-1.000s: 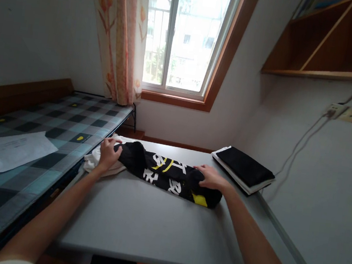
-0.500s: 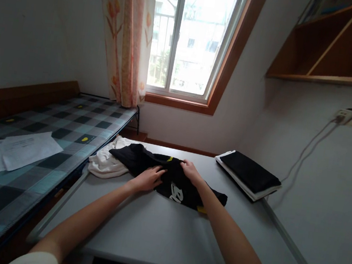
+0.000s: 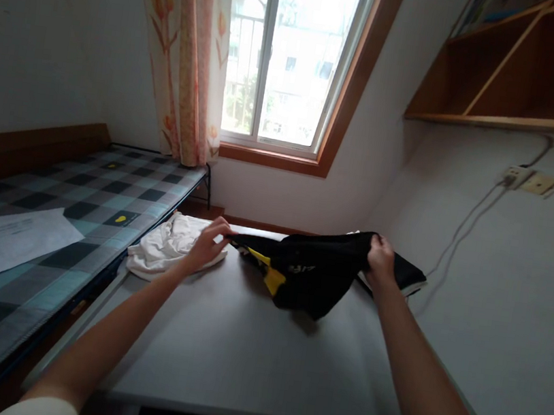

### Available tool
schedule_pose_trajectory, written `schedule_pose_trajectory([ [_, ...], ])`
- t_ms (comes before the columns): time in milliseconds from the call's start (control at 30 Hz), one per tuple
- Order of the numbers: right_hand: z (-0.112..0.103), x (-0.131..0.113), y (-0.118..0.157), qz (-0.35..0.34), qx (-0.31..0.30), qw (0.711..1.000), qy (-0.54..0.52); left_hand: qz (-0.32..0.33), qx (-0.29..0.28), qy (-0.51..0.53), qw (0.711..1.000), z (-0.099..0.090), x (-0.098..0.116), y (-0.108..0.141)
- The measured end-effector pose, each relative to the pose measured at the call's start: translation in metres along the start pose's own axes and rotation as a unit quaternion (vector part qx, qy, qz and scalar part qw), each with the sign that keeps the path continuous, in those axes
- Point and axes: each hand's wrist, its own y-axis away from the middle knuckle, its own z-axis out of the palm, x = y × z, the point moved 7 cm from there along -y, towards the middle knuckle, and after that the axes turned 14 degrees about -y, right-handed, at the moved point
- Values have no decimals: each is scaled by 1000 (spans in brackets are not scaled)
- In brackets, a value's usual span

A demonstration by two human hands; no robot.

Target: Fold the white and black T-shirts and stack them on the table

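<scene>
A black garment (image 3: 320, 268) with a yellow patch and white lettering hangs stretched between my two hands over the table. Whether it is a shirt or another piece of clothing I cannot tell. My left hand (image 3: 210, 243) pinches its left end, close to a crumpled white cloth (image 3: 161, 246) on the table's far left corner. Its upper right corner is gripped by my right hand (image 3: 382, 258), in front of a folded black and white stack (image 3: 408, 274). The garment and my right hand partly hide that stack.
The grey-white table (image 3: 244, 368) lies before me. Along its left runs a bed with a checked mattress (image 3: 76, 207), bearing loose papers (image 3: 15, 239). A curtain (image 3: 187, 71) hangs beside the window. Wooden shelves (image 3: 505, 123) and a socket with cords (image 3: 518, 178) are on the right wall.
The black garment has been lifted off the table and spread wider. My left hand has moved left, my right hand right and up. The view has shifted slightly.
</scene>
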Motion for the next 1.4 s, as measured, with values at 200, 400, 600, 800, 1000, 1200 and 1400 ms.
schedule_pose_trajectory([
  [200, -23, 5, -6, 17, 24, 993, -119, -55, 66, 44, 995, -35, -34, -9],
  [400, 92, -43, 54, 99, -217, 944, -228, -5, -46, 115, 992, 24, 42, -19],
  [600, 148, -104, 98, 43, -408, 870, -275, -56, -166, 174, 969, 56, 64, -45],
  [800, 61, -37, 3, -51, -239, 970, -21, -168, 204, -84, 961, -117, -11, -77],
  [1000, -35, 58, -26, 15, -117, 926, 359, -178, 94, -355, 913, -147, -62, -36],
  [1200, -60, 89, -8, 36, -99, 881, 462, -78, -336, -334, 877, -22, -97, 59],
  [1400, -56, 67, -24, 53, -51, 898, 434, -79, -296, -386, 870, -18, -104, 63],
])
